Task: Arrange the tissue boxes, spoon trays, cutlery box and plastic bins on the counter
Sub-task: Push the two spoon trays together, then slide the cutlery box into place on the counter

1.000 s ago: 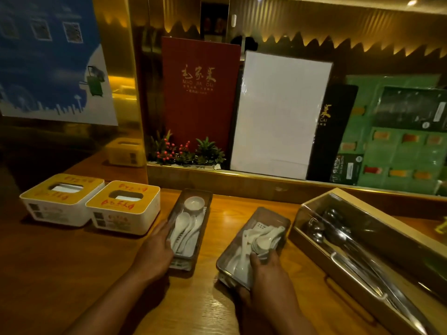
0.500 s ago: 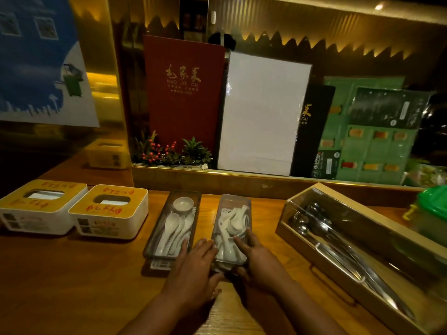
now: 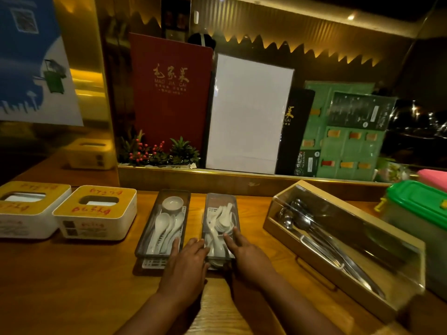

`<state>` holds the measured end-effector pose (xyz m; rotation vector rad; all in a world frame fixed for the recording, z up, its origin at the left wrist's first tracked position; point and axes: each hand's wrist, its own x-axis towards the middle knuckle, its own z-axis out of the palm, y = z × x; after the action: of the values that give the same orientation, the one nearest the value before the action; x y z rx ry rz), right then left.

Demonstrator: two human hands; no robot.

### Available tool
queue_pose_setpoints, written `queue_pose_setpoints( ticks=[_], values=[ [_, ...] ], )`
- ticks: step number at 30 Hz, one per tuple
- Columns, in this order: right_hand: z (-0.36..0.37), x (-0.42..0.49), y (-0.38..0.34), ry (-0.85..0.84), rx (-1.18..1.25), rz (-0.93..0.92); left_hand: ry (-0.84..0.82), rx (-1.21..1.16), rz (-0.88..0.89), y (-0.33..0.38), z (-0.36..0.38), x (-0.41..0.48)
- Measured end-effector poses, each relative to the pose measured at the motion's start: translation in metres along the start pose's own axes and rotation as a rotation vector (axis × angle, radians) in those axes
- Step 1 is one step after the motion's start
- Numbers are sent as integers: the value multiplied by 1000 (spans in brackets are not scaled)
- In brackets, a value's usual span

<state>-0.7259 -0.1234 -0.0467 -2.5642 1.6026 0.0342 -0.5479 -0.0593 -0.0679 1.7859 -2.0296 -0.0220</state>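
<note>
Both of the person's hands are down at the near end of the two spoon trays, which lie side by side and parallel in the middle of the wooden table (image 3: 79, 286), a narrow gap between them. The left hand (image 3: 185, 264) lies flat with its fingers (image 3: 174, 244) spread, reaching over the near corner of the left spoon tray (image 3: 162, 223) and across the gap; it grips nothing that I can see. The right hand (image 3: 249, 258) rests on the near end of the right spoon tray (image 3: 220, 226), fingers loosely open and touching the tray's rim and the white spoons inside, though the dim light makes it hard to say whether any finger hooks under the edge. The left tray holds white spoons and a small round dish at its far end. To the left, two white tissue boxes with yellow tops stand just beside each other, the nearer tissue box (image 3: 95, 212) close to the left tray, the farther tissue box (image 3: 26, 209) at the frame's edge. To the right sits the long cutlery box (image 3: 338, 240), angled, with metal ladles under a clear cover. Beyond it, at the right edge, stands a plastic bin (image 3: 418, 209) with a green lid
</note>
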Motion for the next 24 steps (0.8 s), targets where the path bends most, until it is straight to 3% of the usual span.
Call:
queue_pose_setpoints(
  ticks=[7,11,14,21,24],
  values=[
    [-4,-19,6,11,-19,33,-86,13,-23,4,-7,-1],
    [-23,-52,38,100,106,104,-81,-90,-73,21,-12,6],
    [-41,-86,79,292,225,203,-50,-215,-80,39,-13,20],
    [-71,-160,203,961,304,485,-6,-386,-93,91,1,90],
    [-67,-177,262,1040,478,742,0,-450,-154,113,10,126]
  ],
)
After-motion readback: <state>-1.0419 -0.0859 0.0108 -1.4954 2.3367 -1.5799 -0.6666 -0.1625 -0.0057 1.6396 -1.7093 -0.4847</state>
